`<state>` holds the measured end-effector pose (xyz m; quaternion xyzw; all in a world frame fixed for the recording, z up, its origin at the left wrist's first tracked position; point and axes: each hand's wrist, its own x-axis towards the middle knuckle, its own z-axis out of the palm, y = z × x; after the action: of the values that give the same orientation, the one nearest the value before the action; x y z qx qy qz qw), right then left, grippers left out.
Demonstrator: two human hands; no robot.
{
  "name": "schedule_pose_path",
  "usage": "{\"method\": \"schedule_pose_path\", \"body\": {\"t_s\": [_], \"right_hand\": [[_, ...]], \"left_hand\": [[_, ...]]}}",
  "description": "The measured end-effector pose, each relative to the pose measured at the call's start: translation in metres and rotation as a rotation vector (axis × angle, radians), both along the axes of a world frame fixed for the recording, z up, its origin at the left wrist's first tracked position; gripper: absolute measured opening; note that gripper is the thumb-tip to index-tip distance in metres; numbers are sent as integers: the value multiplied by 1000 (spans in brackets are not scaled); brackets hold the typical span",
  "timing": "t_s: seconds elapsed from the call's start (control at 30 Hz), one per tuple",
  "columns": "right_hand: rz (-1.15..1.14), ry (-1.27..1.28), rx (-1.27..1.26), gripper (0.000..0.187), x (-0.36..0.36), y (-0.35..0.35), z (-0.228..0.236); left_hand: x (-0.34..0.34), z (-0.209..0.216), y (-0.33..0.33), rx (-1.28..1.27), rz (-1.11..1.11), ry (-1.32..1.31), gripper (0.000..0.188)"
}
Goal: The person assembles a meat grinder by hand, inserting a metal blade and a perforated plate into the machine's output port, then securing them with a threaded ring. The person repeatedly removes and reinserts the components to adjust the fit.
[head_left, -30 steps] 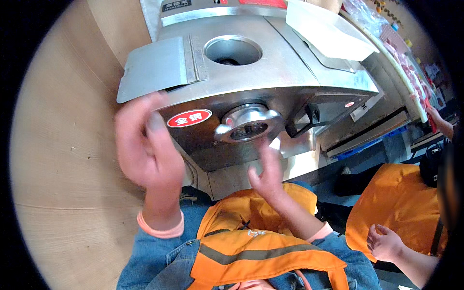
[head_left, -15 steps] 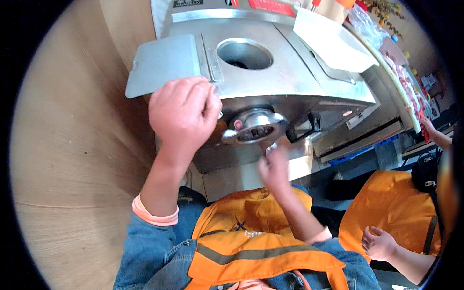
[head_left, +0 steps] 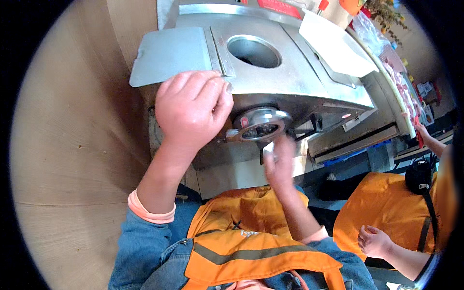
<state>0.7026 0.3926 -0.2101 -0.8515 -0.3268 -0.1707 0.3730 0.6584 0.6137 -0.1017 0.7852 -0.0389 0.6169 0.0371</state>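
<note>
A stainless steel meat grinder [head_left: 263, 82] stands in front of me, with a round feed opening [head_left: 254, 51] on top. On its front is a metal outlet ring [head_left: 261, 125] with lugs and a red mark. My left hand [head_left: 192, 105] is closed in a fist at the grinder's left front edge, left of the ring; anything inside it is hidden. Close below the ring, my right hand [head_left: 280, 162] is blurred, its fingers curled beside a shiny metallic piece too smeared to name.
A flat metal lid [head_left: 170, 55] extends left of the feed opening. A white plastic tub [head_left: 336, 46] rests on the grinder's right side. Farther right is a counter with raw meat [head_left: 402, 87]. A co-worker in an orange apron [head_left: 369, 205] stands close at my right; wooden panelling [head_left: 77, 154] is at left.
My right hand has moved up, closer to the outlet ring. The view has shifted slightly; my left fist keeps its place at the grinder's edge.
</note>
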Motion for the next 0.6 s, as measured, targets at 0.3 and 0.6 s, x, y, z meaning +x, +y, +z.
{"method": "schedule_pose_path", "body": {"t_s": [0.3, 0.6], "right_hand": [[165, -326, -67, 52, 13, -18, 44], [123, 202, -354, 38, -11, -15, -41]], "left_hand": [[2, -1, -2, 2, 23, -20, 8], [-3, 2, -1, -25, -21, 21, 8]]}}
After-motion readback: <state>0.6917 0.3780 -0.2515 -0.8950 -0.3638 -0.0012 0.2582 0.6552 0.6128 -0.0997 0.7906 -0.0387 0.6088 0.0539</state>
